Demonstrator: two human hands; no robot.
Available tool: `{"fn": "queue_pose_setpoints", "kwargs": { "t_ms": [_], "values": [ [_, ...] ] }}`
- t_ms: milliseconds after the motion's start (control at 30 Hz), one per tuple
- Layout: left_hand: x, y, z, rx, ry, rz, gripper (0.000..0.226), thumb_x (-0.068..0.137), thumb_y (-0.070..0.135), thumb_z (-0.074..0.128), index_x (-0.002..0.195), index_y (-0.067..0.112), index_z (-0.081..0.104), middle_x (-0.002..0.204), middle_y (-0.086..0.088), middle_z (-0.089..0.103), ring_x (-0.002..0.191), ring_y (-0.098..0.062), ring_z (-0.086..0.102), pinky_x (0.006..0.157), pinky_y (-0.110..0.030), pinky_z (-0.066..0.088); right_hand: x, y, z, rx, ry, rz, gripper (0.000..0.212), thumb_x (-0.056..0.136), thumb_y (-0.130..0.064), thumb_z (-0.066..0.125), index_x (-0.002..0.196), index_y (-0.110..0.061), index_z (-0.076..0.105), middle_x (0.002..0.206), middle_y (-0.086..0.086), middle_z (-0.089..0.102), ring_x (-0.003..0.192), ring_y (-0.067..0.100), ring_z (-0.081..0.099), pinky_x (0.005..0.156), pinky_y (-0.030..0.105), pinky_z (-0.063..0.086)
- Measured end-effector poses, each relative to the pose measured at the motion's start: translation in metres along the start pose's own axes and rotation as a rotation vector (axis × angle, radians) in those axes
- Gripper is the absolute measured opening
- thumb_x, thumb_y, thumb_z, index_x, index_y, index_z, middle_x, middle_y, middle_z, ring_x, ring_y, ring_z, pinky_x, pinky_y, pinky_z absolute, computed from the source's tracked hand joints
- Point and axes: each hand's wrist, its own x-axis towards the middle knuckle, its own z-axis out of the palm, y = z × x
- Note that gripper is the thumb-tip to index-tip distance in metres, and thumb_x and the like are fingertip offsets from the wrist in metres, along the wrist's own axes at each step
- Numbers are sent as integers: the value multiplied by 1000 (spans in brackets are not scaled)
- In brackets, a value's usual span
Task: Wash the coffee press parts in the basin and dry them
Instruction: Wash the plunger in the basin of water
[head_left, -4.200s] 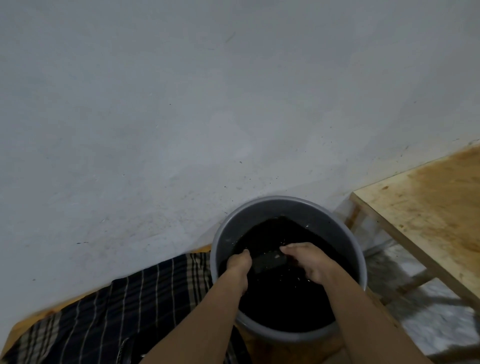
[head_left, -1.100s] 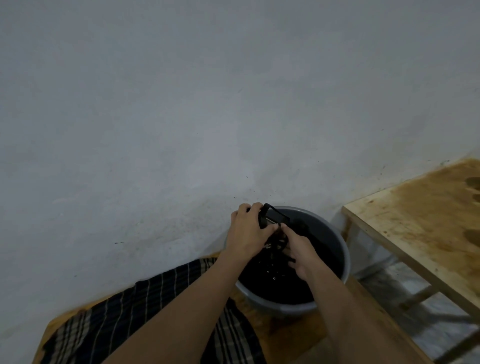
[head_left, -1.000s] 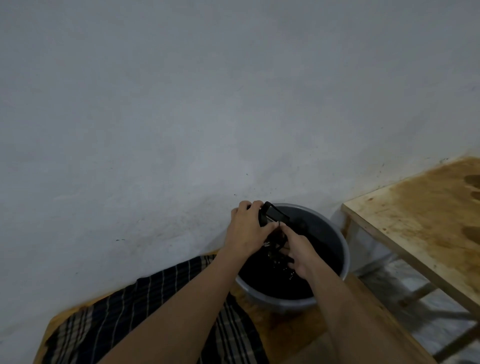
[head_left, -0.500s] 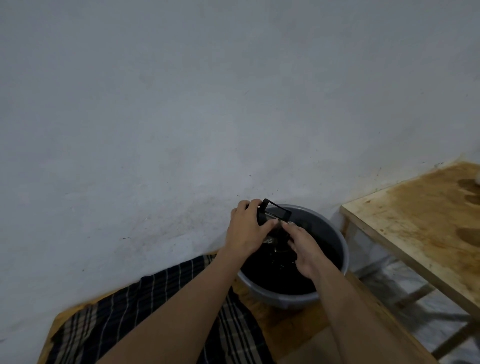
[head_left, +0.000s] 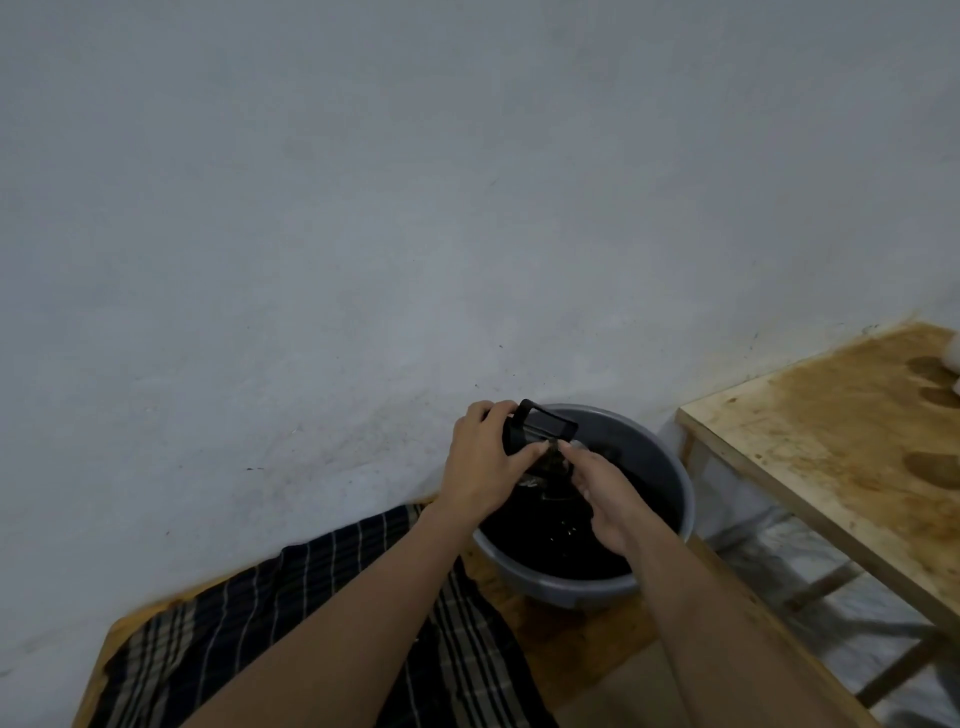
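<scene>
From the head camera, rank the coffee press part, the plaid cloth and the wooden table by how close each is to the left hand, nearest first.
1. Coffee press part: gripped in the left hand, above the basin.
2. Plaid cloth: lower left, under the left forearm.
3. Wooden table: far right, beyond the basin.

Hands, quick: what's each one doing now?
Left hand: grips the black coffee press part above the basin.
Right hand: fingers curled at its underside; grip unclear.
</scene>
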Motion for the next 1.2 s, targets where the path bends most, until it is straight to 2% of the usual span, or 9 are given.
{"fn": "queue_pose_setpoints", "kwargs": {
  "t_ms": [233,367,467,533,633,700,900,1000,1200],
  "values": [
    [-3,-10,0,-59,20,-40,57,82,45,70,129,15,56,125,-3,54,113,-18,52,96,-30,46,-4,1,1,-112,75,-117,44,90,-43,62,129,-23,53,119,-4,53,114,16,48,106,36,39],
    [-9,-14,-9,-248,36,-133,45,82,41,71,119,18,60,112,2,59,103,-11,55,83,-17,40,-9,0,4,-84,54,-199,28,88,-35,67,114,-29,62,120,-4,60,115,16,53,107,40,41],
    [-15,-17,-18,-635,20,-385,27,84,38,71,103,22,62,100,5,64,100,-16,63,83,-29,53,-13,-3,9,-33,46,-232,57,74,-52,75,125,-32,58,129,-3,58,116,15,55,102,40,46],
    [-23,-19,-22,-866,5,-539,17,85,34,71,95,22,62,100,-3,66,97,-22,66,82,-39,58,-18,-7,18,-11,17,-215,59,80,-49,71,129,-28,46,122,-8,57,111,14,55,97,39,45],
    [-36,-21,-30,-1061,-13,-709,21,90,31,66,102,14,64,104,-10,67,97,-29,66,83,-53,57,-20,-11,29,28,-27,-126,64,84,-40,70,138,-25,38,125,0,57,115,23,56,100,56,43],
    [-42,-26,-36,-1127,-59,-771,23,93,31,62,107,13,62,109,-12,67,102,-32,64,87,-59,53,-25,-18,41,46,-10,-148,69,80,-36,75,138,-21,41,131,8,57,112,26,60,94,52,50],
    [-60,-68,-71,-910,-130,-750,45,90,44,61,121,12,55,113,-9,67,98,-25,67,80,-42,57,-42,-18,103,-167,-20,-311,96,77,-23,81,151,-15,22,135,5,53,117,21,55,96,44,50],
    [-71,-100,-95,-671,-84,-676,46,89,38,62,131,26,46,115,-6,63,96,-22,65,81,-41,57,-57,-7,138,-472,-72,-406,92,75,-25,82,149,-16,28,134,0,50,117,15,50,89,27,45],
    [-90,-158,-116,-342,-98,-623,25,91,24,58,114,15,65,95,-10,71,82,-30,67,74,-38,58,-55,29,190,-764,-210,-439,90,70,-22,84,145,-21,34,135,-4,49,121,14,49,93,25,41]
  ]
}}
